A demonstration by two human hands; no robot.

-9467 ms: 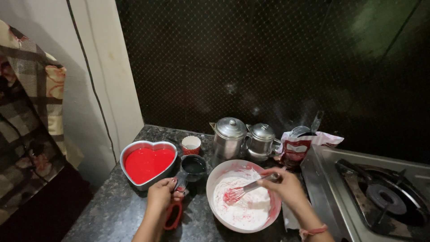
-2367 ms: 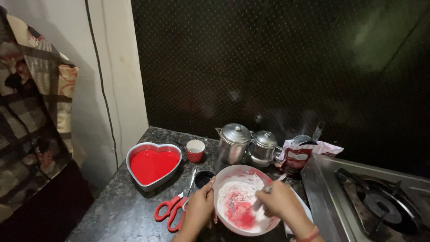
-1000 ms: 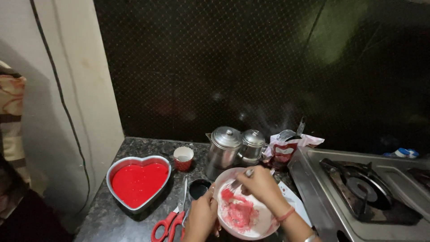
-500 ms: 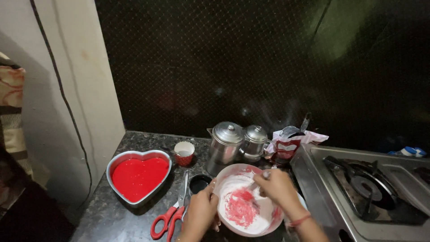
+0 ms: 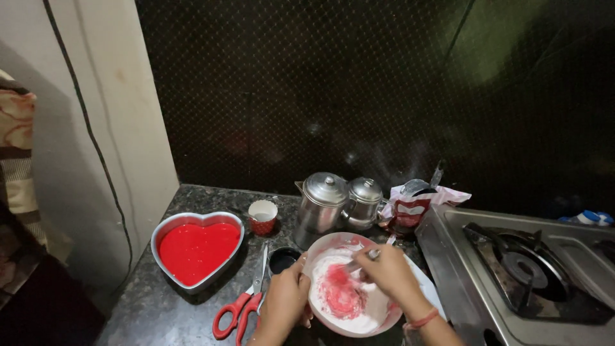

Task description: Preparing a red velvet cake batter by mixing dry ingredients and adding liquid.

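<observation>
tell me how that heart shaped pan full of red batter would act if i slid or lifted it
The heart shaped pan looks like thin metal, so probably stiff and light itself. The red batter fills it near the rim, so it likely sloshes or spills if tilted or jerked. On the speckled counter it would probably slide rather than tip, being low and wide.
</observation>
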